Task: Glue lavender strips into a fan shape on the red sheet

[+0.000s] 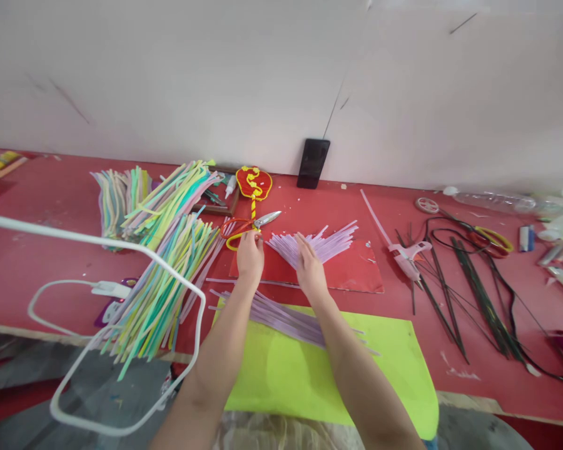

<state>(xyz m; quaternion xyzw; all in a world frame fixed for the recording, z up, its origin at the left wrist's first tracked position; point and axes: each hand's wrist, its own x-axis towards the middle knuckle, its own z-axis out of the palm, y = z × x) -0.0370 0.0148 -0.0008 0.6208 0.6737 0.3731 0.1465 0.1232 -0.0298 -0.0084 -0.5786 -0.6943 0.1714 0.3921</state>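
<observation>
A fanned pile of light purple fuzzy sticks, like pipe cleaners, lies on a red sheet. My right hand rests against the pile, its fingers stretched out and laid on the sticks. To the left of it, my left hand is closed, fingertips together beside the scissors; whatever it may hold is hidden. The scissors have orange and yellow handles, partly behind that hand. More purple sticks lie beneath my forearms, across a yellow-green sheet at the table's front edge.
Multicoloured fuzzy sticks are heaped on the left, near a white cable and tube. A black phone leans on the wall. A pink glue gun, dark green sticks and black cords lie on the right.
</observation>
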